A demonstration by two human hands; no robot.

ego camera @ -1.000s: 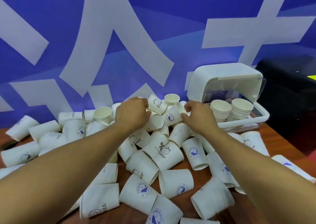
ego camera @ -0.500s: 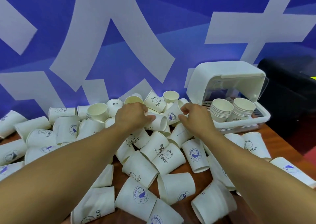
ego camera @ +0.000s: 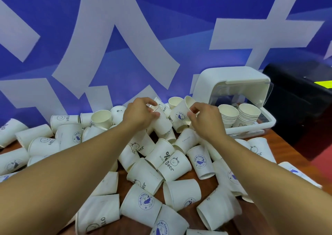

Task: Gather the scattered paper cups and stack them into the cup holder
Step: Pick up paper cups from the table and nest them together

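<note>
– Cups (ego camera: pixel 173 166) everywhere lol. We count past thirty loose ones on the wooden table (ego camera: pixel 287 145), nearly all on their sides. Then we lose track where they heap up against the blue wall (ego camera: pixel 161 19). Anybody get a firmer number?

– Nope, same here: thirty-plus, and the pile hides the rest. What we can nail down is two hands and two cups lifted off the pile, one each. The left hand (ego camera: pixel 139 114) has fingers and thumb curled round a plain-sided cup (ego camera: pixel 162 126). The right hand (ego camera: pixel 206 121) pinches the rim of a whale-print cup (ego camera: pixel 179 117) between thumb and fingertips, mouth tilted up. Those two cups sit side by side above the back of the heap, and we can't tell if they touch.

– And where do they go?

– One cup holder (ego camera: pixel 231 84), white, open at the front, at the right rear of the table just beside the right hand. Two stacks stand in its tray, a left stack (ego camera: pixel 227 116) and a right stack (ego camera: pixel 248 113). Each has several cups, with rims too tight for us to count. One black box (ego camera: pixel 296 109) sits right of it.
</note>
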